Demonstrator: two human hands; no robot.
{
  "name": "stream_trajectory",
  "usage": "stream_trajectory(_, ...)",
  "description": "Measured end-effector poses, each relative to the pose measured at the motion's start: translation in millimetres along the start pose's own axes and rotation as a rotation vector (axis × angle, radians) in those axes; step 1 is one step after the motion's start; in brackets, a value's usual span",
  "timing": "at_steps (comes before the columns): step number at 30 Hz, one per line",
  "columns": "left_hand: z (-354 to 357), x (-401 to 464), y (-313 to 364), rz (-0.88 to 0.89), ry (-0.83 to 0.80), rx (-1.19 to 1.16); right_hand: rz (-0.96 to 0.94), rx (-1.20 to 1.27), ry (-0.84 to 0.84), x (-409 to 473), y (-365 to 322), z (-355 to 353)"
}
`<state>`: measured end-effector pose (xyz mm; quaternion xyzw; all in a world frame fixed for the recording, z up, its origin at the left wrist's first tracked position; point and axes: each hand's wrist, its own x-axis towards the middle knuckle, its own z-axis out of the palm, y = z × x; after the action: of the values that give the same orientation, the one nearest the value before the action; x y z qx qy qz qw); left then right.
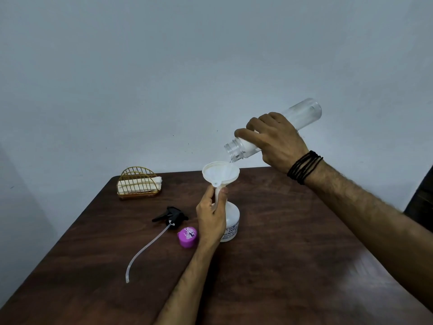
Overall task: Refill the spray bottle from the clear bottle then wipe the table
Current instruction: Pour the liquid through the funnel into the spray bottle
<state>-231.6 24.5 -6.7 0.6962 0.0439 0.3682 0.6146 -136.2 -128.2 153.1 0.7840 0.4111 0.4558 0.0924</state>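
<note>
Count on the tabletop [293, 242]: one spray bottle [232, 227], one funnel [220, 172], one trigger head [171, 216], one purple cap [187, 237], one wire napkin holder [139, 182]. One clear bottle [302, 113] is held in the air. Two hands are in view.

The spray bottle, white with a printed label, stands upright near the middle of the tabletop, its neck open. The white funnel sits in that neck, bowl upward. The left hand [210, 216] is curled round the bottle's neck and the funnel stem, thumb and fingers closed on them.

The right hand [274, 141] grips the clear bottle round its shoulder, with a black cord bracelet [304, 168] at the wrist. The bottle is tilted mouth-down, base raised toward the wall, its open threaded mouth just above the far right rim of the funnel. A thin clear stream falls from the mouth into the funnel bowl. Liquid lies in the lower part of the clear bottle near the mouth; the raised end looks empty. The fill level of the spray bottle cannot be told.

The black trigger head lies on its side left of the spray bottle, its long pale dip tube [145, 248] trailing toward the near left edge. The purple cap lies between the trigger head and the left wrist. The gold wire holder stands at the far left corner with white napkins [157, 179] in it.
</note>
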Motion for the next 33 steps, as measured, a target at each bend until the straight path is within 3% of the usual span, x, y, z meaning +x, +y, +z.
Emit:
stream_trajectory(14, 0, 0, 0, 0.003, -0.016, -0.016, -0.191, -0.092, 0.115, 13, 0, -4)
stream_trajectory(26, -1, 1, -3, 0.022, -0.007, 0.000, -0.185, -0.092, 0.184, 13, -3, -4)
stream_trajectory(30, 0, 1, -2, 0.021, -0.001, -0.008, -0.119, 0.037, 0.050, 9, -1, -4)
stream_trajectory(33, 0, 0, -2, 0.022, -0.005, -0.010, 0.038, 0.373, -0.088, -1, -3, 1)
